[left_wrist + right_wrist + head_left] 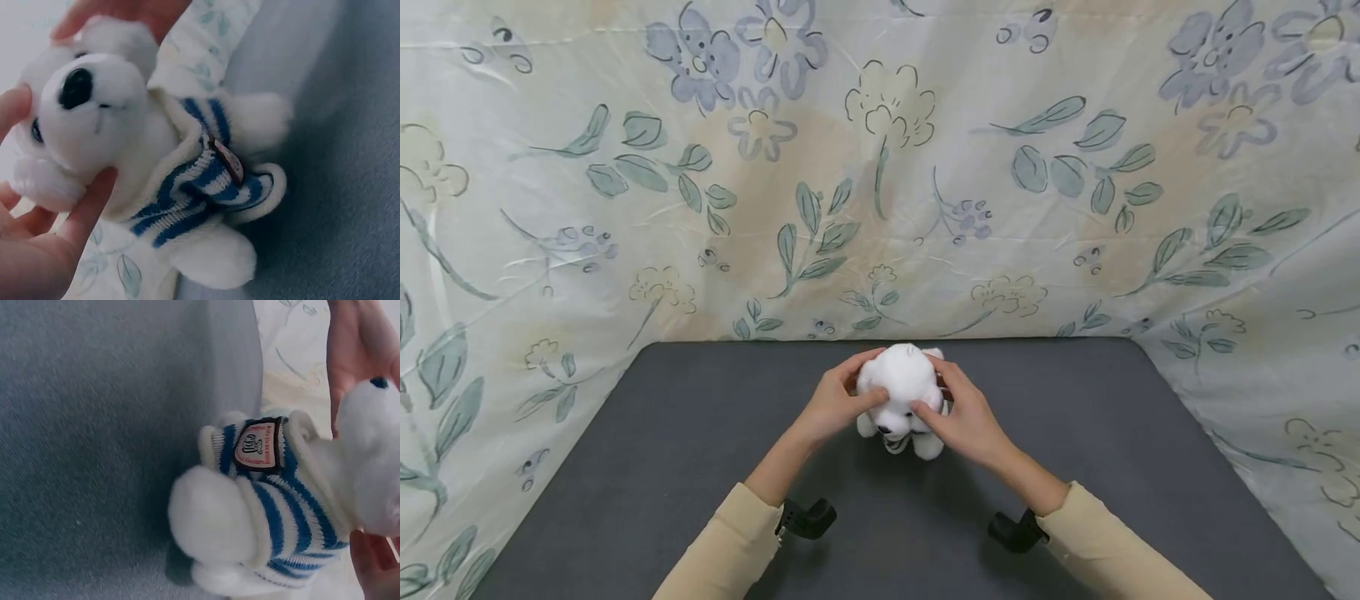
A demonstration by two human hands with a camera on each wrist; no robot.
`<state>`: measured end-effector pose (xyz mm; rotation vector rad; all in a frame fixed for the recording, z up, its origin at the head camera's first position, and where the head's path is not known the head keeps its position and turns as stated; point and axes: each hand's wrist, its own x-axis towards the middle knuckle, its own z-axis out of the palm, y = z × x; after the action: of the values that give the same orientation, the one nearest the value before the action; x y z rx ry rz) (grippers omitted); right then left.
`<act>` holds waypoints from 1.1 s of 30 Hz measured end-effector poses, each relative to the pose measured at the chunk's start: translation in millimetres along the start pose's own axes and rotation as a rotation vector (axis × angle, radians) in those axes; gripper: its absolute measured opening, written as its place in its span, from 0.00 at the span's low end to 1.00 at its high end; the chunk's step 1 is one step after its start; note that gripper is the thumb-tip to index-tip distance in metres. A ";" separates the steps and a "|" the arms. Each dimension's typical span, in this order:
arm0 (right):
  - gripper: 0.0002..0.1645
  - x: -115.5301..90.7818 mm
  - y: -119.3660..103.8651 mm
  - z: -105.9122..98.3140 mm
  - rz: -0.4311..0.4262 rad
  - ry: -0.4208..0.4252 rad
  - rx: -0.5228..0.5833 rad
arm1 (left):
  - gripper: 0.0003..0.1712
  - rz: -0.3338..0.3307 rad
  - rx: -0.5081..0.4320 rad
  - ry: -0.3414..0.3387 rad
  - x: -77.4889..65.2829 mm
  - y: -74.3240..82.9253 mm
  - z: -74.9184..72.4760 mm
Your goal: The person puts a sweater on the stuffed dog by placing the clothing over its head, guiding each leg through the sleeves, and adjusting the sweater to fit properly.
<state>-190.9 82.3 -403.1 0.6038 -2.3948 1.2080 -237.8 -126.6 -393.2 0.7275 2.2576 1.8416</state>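
Note:
A white plush dog [904, 375] faces me at the middle of the far part of the table, its head tipped forward. My left hand [842, 400] grips one side of its head, thumb on the forehead; my right hand [964, 412] grips the other side, thumb near the eye. In the left wrist view the dog's black nose [76, 88] shows between the two hands. It wears a blue-and-white striped knit sweater [294, 512] with a stitched patch [258, 445] on it. The lower paws [209, 515] are right at the tabletop.
The dark grey table [700, 467] reaches to a flower-patterned cloth [880, 250] that hangs behind it and along both sides. Black straps with camera mounts [808, 518] sit on both wrists, below the cream sleeves [730, 533].

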 end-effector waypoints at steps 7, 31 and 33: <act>0.36 4.3 10.8 -4.6 0.016 -0.050 0.019 | 0.30 0.032 0.073 0.080 -1.6 1.0 11.2; 0.38 14.9 31.1 -11.5 0.052 -0.223 -0.072 | 0.35 0.037 0.328 0.058 0.8 -9.2 17.7; 0.39 16.6 27.9 -14.6 0.051 -0.228 -0.132 | 0.36 0.016 0.354 0.017 0.3 -5.6 14.2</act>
<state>-217.5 105.9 -404.7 0.6737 -2.6694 1.0384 -233.9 -114.7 -401.9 0.7807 2.6292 1.4712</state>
